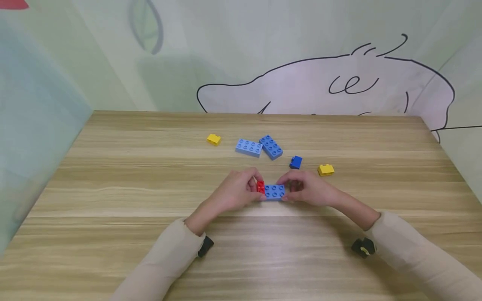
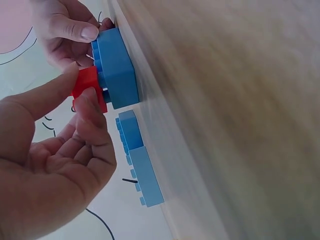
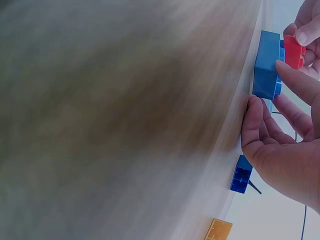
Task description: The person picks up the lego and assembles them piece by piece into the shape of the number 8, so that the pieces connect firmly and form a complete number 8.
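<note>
The table bears a scatter of bricks. At its middle, near the person, lies a blue plate, flat on the wood. The right hand grips its right end, fingers curled round it, steadying it. The left hand pinches a small red brick between thumb and forefinger, at the plate's left end, on or just over the studs; whether it is seated cannot be told. The step looks like pressing red onto blue; next would call for a firm downward push with the plate held firm. Farther off lie two blue plates, a small blue brick, and two yellow bricks, one far left, one right.
</note>
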`<state>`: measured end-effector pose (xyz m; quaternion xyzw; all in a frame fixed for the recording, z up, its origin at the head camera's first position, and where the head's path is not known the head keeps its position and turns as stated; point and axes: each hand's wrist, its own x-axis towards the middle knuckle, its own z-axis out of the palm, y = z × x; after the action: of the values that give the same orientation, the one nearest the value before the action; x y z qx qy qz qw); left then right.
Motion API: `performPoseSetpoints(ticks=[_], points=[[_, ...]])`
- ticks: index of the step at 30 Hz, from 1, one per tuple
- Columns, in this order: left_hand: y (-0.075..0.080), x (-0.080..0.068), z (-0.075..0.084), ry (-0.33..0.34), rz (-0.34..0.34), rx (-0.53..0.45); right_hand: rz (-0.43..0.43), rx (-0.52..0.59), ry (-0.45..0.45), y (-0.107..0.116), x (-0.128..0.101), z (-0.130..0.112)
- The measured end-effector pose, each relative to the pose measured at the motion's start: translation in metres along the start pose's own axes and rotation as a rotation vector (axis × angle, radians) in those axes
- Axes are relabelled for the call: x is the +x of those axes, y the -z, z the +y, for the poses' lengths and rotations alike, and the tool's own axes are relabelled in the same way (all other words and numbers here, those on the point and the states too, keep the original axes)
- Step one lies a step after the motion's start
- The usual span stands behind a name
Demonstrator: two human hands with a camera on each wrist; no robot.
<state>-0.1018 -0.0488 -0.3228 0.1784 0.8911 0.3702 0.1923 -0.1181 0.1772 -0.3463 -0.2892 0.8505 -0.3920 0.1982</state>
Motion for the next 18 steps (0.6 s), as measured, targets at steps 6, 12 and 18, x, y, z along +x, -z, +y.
performPoseSetpoints(ticks=[6,12,18], points=[[0.0006,-0.0003,0.0012,0.009,-0.01,-0.023,0.006,-0.003,0.011,-0.0002,-0.0009,0.0],[0.0003,-0.0002,0.0018,0.014,-0.015,-0.031,0.008,-0.009,0.012,-0.0002,0.0002,0.0005],[0.0006,-0.0002,0.0026,0.023,-0.015,-0.033,0.006,-0.011,0.002,0.0007,0.0006,-0.0006]])
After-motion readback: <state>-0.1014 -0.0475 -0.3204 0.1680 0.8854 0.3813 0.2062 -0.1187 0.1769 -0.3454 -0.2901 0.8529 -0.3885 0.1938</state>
